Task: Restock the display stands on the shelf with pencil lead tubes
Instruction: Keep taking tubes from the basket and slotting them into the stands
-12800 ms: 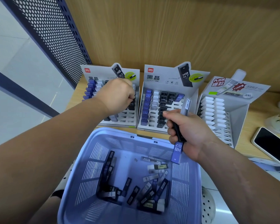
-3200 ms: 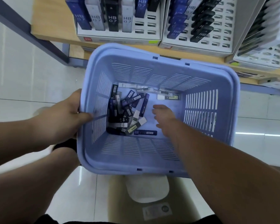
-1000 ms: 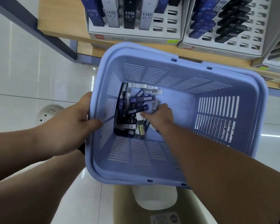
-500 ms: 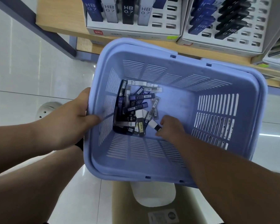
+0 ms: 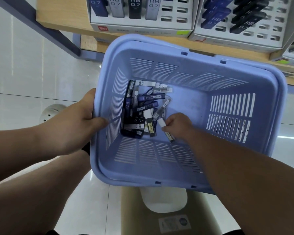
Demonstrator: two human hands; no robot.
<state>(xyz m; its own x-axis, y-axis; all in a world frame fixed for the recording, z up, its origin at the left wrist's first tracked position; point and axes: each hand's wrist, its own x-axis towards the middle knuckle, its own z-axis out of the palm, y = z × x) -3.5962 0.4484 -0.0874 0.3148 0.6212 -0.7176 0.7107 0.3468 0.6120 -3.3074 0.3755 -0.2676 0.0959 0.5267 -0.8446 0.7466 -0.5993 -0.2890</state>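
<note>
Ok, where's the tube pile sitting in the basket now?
Head view: the pile lies on the basket floor against its left wall, between the left hand holding the rim and the right hand pinching one tube.

A: Colour of the basket [image 5: 227, 68]?
B: Pale blue-purple, with rows of thin slits in the walls.
A: And the tubes [image 5: 139, 112] inside?
B: Dark blue, black, a few grey-white. White "HB 0.7" on the dark ones.
A: The white-capped tube [image 5: 161, 123]?
B: White on top, dark lower down.
A: The display stands [image 5: 143, 28]?
B: White, with rows of small dark slots. Tiny red mark in front.
A: The shelf [image 5: 61, 16]?
B: Light brown wood.
</note>
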